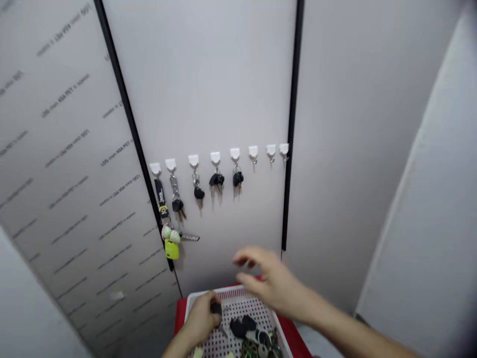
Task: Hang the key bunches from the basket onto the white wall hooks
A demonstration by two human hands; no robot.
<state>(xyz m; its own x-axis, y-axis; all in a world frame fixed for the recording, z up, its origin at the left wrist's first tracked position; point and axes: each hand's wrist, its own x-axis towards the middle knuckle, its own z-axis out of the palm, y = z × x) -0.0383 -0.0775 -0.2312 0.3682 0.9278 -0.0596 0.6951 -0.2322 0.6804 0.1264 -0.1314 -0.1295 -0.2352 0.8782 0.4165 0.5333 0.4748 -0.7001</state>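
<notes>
My left hand (203, 317) is closed on a black-headed key (216, 308) at the left side of a white perforated plastic basket (286, 348). My right hand (266, 278) hovers above the basket's far right edge, fingers curved and apart, holding nothing. Inside the basket lie more black-headed keys (243, 325) and a jumble of key rings and keychains (263, 343). On the panel ahead, key bunches hang from white hooks: a black strap keychain (161, 199) with a yellow-green tag (172, 249) at far left, then several bunches with black key heads (216, 179).
The basket stands on a red surface (181, 313). Three more white hooks (253, 151) continue the row to the right. Black vertical strips (292, 109) border the white panel (208, 74). A printed wall covering (67, 149) is on the left, plain grey wall (354, 124) on the right.
</notes>
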